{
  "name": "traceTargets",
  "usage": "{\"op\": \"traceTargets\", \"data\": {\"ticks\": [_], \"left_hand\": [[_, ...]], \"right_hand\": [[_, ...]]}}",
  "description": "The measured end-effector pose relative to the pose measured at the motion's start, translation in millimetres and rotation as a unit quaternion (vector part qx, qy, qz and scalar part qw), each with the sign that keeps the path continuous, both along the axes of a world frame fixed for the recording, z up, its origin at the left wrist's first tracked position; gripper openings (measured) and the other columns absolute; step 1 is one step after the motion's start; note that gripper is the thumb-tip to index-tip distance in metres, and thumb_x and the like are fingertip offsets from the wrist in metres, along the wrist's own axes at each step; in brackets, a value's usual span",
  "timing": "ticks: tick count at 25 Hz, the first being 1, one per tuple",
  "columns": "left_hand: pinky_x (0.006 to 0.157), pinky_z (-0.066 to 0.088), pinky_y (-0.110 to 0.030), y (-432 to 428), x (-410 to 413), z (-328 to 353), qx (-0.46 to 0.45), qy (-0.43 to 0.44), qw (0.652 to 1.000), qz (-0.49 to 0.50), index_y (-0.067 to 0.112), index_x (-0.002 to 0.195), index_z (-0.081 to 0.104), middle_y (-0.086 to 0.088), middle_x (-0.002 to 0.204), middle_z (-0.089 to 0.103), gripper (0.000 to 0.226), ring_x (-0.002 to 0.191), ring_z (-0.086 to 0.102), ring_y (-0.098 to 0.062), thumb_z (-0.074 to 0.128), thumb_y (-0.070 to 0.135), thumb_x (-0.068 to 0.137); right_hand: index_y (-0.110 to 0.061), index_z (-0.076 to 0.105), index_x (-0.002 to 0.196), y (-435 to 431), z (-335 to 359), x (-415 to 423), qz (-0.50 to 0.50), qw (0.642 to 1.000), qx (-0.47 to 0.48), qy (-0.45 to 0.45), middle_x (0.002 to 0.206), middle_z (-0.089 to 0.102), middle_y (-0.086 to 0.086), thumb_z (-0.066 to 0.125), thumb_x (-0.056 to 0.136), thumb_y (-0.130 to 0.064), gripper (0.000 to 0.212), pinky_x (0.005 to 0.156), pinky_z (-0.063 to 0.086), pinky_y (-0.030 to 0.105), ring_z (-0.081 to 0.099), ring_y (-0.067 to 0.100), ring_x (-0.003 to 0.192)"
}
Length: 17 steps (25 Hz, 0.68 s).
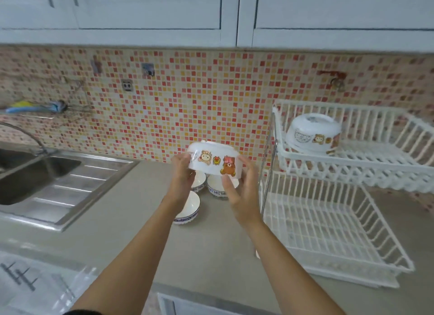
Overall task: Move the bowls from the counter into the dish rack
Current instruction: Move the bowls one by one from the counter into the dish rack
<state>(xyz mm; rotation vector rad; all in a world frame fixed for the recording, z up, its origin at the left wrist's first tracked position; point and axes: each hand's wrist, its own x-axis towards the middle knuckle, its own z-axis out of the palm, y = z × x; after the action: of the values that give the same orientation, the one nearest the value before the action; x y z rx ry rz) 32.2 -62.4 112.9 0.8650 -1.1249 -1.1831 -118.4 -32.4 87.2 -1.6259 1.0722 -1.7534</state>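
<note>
— Bowls first: where were they?

— Three blue-rimmed bowls sat on the grey worktop, bunched together just left of the dish rack. The front bowl stood nearest me, the back-left bowl was partly behind my left hand, and the back-right bowl showed between my two hands. All three stood upright, mouths up.

— And what did you have hold of?

— A white cartoon bowl, printed with a bear and other small figures, turned upside down so its foot pointed up. I held it in the air above the three bowls, with the mosaic tiles behind it. My left fingers were curled around its left side, closed on the wall of the bowl. My right hand was wider open, the thumb lying under the rim and the right fingers cupping the right side.

— Was anything in the rack?

— One matching bowl, also upside down, lay on the upper tier towards its left end. The lower tier stood on the worktop beneath it, its white wires running towards me.

— What lay to the left?

— The steel sink with its ribbed draining board, well apart from the bowls, and the tap arching over the basin.
</note>
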Motion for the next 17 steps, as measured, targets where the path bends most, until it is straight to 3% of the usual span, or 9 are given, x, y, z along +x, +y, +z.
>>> {"op": "traceTargets", "data": {"ticks": [3,7,9,12,15,17], "left_hand": [[0.089,0.052,-0.027,7,-16,67,-0.11,-0.009,0.994,-0.02,0.021,0.094,0.059,-0.002,0.097,0.068,0.037,0.092,0.065,-0.009,0.049,0.052,0.075],[0.1,0.044,-0.036,6,-50,120,-0.16,-0.07,0.984,-0.034,0.014,0.109,0.042,-0.009,0.117,0.052,0.043,0.106,0.055,-0.018,0.047,0.044,0.08],[0.109,0.038,-0.039,5,-78,137,-0.152,-0.12,0.98,-0.048,0.013,0.118,0.048,-0.007,0.127,0.055,0.051,0.118,0.052,-0.02,0.037,0.051,0.086],[0.112,0.033,-0.048,5,-126,149,-0.162,-0.162,0.973,-0.03,0.024,0.105,0.059,-0.004,0.13,0.058,0.052,0.123,0.05,-0.02,0.013,0.047,0.099],[0.111,0.035,-0.046,1,-175,148,-0.125,-0.206,0.971,-0.01,0.014,0.12,0.061,-0.007,0.13,0.059,0.061,0.116,0.053,-0.02,0.012,0.045,0.102],[0.111,0.035,-0.044,1,-201,137,-0.11,-0.217,0.969,-0.035,0.021,0.12,0.064,-0.006,0.128,0.062,0.062,0.119,0.055,-0.022,0.011,0.047,0.102]], "right_hand": [[-0.047,0.03,0.133,7,68,-21,0.061,0.997,-0.051,-0.001,0.143,0.04,0.005,0.066,0.078,-0.038,0.066,0.101,0.049,0.044,0.049,0.02,0.128],[-0.046,0.016,0.138,12,132,-85,0.095,0.991,-0.081,0.039,0.15,0.036,0.005,0.071,0.072,-0.03,0.087,0.107,0.044,0.031,0.044,0.013,0.134],[-0.047,0.014,0.139,13,153,-130,0.072,0.992,-0.062,0.085,0.153,0.035,0.001,0.076,0.069,-0.03,0.095,0.113,0.038,0.035,0.039,0.011,0.138],[-0.049,0.013,0.141,15,168,-193,-0.013,0.981,-0.024,0.192,0.152,0.032,-0.014,0.086,0.066,-0.026,0.108,0.116,0.025,0.037,0.032,0.005,0.14],[-0.04,0.011,0.147,16,166,-240,-0.062,0.966,0.016,0.251,0.154,0.026,-0.017,0.087,0.065,-0.02,0.113,0.113,0.027,0.034,0.034,0.001,0.134],[-0.042,0.011,0.147,11,157,-259,-0.064,0.962,0.049,0.262,0.153,0.022,-0.02,0.087,0.065,-0.02,0.114,0.115,0.027,0.037,0.031,0.002,0.135]]}}
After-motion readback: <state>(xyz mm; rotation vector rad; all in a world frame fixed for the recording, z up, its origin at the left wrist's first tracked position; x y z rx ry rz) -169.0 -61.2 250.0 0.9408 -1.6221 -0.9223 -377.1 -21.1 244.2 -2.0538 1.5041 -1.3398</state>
